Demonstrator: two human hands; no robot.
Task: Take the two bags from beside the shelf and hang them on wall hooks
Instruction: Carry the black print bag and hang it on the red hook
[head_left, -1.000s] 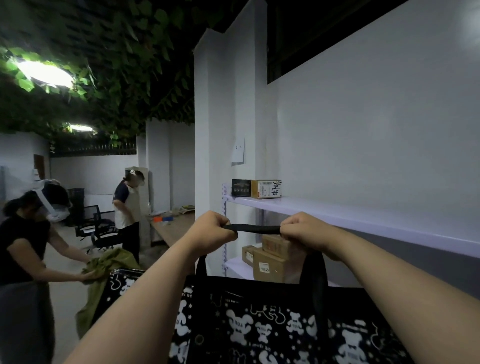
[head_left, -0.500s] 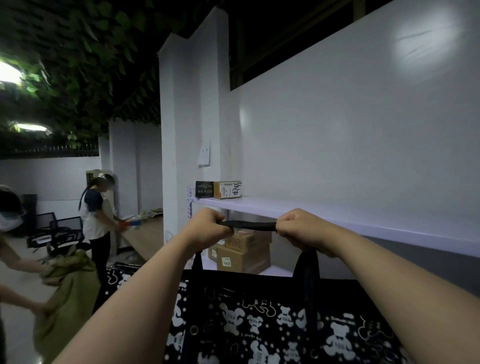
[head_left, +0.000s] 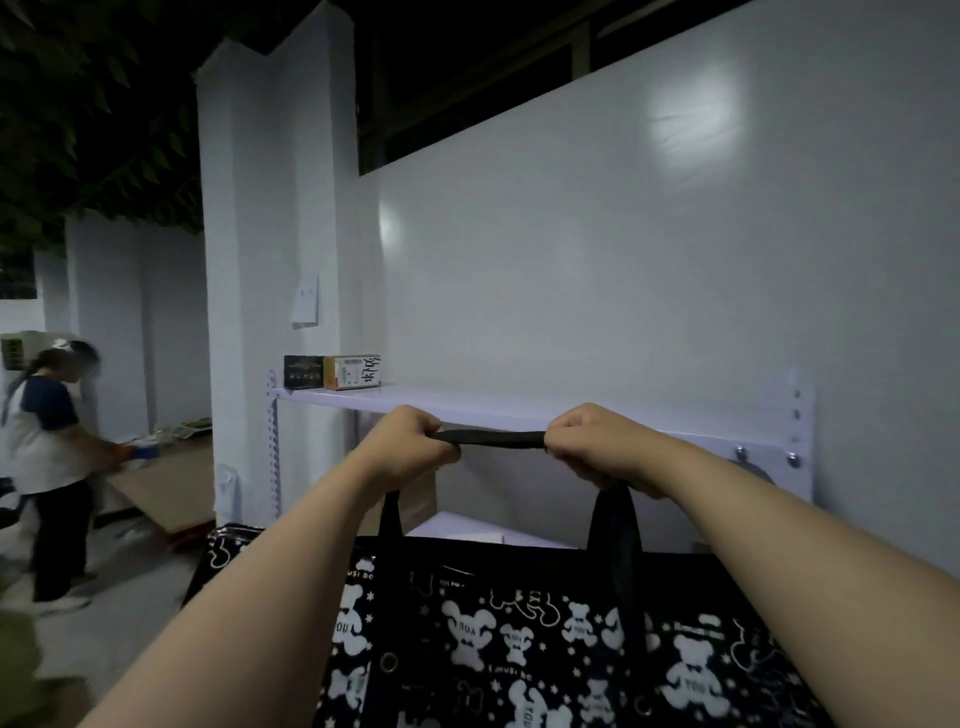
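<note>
A black bag (head_left: 519, 639) printed with white bears hangs in front of me, low in the view. Its black strap handle (head_left: 491, 437) is stretched flat between my two fists. My left hand (head_left: 410, 441) grips the strap's left end and my right hand (head_left: 592, 441) grips its right end, both held at the height of the white shelf's (head_left: 467, 408) top board. No wall hook shows on the white wall (head_left: 623, 260) above the shelf. A second bag is not in view.
Two small boxes (head_left: 332, 372) stand at the left end of the shelf's top board. The shelf's right upright (head_left: 797, 431) has bolts. A white pillar (head_left: 249, 312) rises to the left. A person (head_left: 47, 457) bends over a low wooden board (head_left: 161, 483) at far left.
The view has swung right, so the people have slid left and one is out of frame. The shelf's right upright has come into view. Both fists stay on the strap.
</note>
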